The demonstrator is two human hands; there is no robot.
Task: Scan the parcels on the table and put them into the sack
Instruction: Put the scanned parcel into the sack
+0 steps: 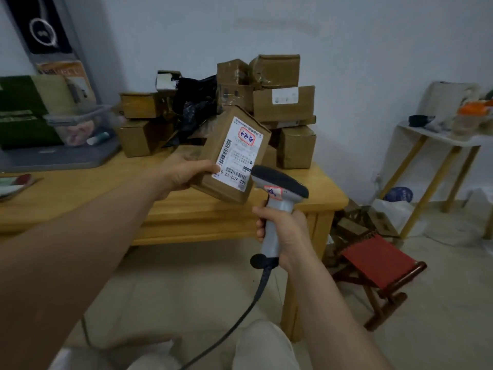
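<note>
My left hand grips a brown cardboard parcel by its left side and holds it tilted above the wooden table. The parcel's white shipping label with barcodes faces me. My right hand grips the handle of a grey corded barcode scanner, whose dark head sits just right of the label's lower corner. Several more brown parcels are stacked at the table's far right, with a black plastic bag among them. No sack is clearly visible.
A green box, a clear plastic tub and a grey tray occupy the table's left. A red folding stool stands right of the table. A white side table with clutter is at far right. The scanner cable hangs toward my lap.
</note>
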